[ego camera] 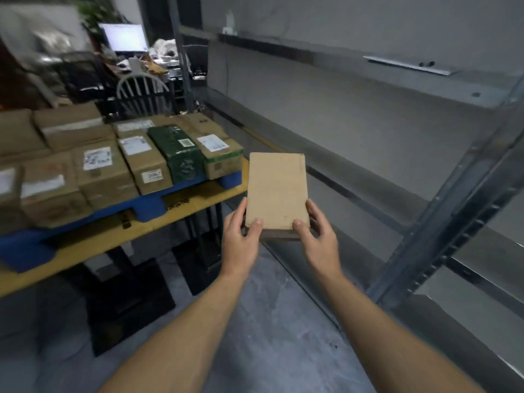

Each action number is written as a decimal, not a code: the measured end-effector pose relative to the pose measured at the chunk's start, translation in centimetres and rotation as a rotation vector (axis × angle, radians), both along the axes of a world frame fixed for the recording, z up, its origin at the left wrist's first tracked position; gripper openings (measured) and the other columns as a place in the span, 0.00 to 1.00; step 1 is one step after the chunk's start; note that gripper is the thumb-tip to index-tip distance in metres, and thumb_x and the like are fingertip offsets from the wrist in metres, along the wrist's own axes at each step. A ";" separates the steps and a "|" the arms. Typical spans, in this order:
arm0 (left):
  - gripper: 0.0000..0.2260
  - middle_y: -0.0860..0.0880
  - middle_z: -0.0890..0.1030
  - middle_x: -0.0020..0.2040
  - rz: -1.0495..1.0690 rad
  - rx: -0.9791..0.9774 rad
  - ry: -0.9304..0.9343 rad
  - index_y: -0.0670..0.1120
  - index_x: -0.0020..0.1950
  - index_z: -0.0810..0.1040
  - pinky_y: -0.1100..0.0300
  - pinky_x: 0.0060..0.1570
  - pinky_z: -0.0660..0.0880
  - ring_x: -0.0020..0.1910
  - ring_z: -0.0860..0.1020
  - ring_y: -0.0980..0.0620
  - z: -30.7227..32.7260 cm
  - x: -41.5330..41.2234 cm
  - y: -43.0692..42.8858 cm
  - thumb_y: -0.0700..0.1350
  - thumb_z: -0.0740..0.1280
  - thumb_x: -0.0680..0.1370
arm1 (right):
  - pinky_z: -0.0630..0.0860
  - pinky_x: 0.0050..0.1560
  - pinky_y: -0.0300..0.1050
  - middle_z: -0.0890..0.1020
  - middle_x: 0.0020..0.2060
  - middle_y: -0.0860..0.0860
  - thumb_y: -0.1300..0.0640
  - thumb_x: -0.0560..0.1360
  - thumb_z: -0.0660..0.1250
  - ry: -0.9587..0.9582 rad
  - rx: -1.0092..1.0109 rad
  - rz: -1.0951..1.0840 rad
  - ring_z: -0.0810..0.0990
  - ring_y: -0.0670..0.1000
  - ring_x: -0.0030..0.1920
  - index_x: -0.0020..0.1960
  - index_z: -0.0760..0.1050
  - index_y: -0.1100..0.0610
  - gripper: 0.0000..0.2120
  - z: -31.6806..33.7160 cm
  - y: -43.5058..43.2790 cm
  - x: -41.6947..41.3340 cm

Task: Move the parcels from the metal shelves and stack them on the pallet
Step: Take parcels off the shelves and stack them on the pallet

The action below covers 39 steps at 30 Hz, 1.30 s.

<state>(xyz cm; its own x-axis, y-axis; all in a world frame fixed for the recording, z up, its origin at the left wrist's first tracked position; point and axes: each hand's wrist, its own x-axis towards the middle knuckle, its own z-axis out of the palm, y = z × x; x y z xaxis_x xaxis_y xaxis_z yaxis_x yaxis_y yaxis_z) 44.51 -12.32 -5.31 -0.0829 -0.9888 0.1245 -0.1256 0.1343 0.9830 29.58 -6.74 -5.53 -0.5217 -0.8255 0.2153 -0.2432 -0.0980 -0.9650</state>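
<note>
I hold a plain brown cardboard parcel (276,190) in front of me, flat side up, over the floor between shelf and pallet. My left hand (243,233) grips its near left corner and my right hand (317,233) its near right corner, thumbs on top. The blue pallet (141,207) lies to the left on a yellow table top (93,245). Several parcels (102,168) stand on it in rows, among them a dark green one (177,151). The metal shelves (368,123) run along the right, and their visible levels are bare.
A grey slotted shelf upright (453,211) slants close at my right. Black table supports (127,302) stand under the yellow top. Behind the pallet are a spindle-back chair (141,90) and a cluttered desk with a lit monitor (124,36). Grey concrete floor (272,321) lies below my arms.
</note>
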 end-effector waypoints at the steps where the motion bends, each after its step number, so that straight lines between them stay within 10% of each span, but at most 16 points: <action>1: 0.24 0.55 0.68 0.68 0.038 -0.003 0.000 0.56 0.78 0.66 0.62 0.63 0.68 0.67 0.71 0.57 -0.1 1.1 -0.8 0.47 0.66 0.82 | 0.68 0.55 0.21 0.74 0.68 0.43 0.55 0.80 0.69 0.006 0.004 0.035 0.73 0.41 0.66 0.75 0.69 0.47 0.25 0.0 -1.3 0.9; 18: 0.23 0.55 0.66 0.71 0.455 -0.081 0.020 0.60 0.76 0.68 0.51 0.73 0.66 0.71 0.67 0.55 3.6 9.9 -20.5 0.48 0.66 0.82 | 0.70 0.69 0.42 0.73 0.68 0.40 0.53 0.80 0.68 0.025 -0.068 0.457 0.71 0.38 0.67 0.73 0.71 0.43 0.22 4.3 -27.5 9.4; 39: 0.24 0.53 0.70 0.68 0.554 -0.102 -0.004 0.57 0.77 0.67 0.53 0.63 0.77 0.65 0.75 0.53 5.1 14.9 -42.3 0.47 0.68 0.81 | 0.71 0.71 0.55 0.73 0.70 0.43 0.51 0.82 0.64 0.038 0.004 0.509 0.71 0.48 0.70 0.77 0.66 0.46 0.24 6.3 -51.2 14.7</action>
<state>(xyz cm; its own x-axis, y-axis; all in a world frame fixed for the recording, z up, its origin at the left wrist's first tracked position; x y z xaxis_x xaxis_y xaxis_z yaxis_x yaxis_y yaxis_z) 59.39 -54.59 -0.16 0.4442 -0.8677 0.2229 -0.2084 0.1419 0.9677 44.24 -57.98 0.77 -0.0451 -0.9738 0.2229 -0.2010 -0.2097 -0.9569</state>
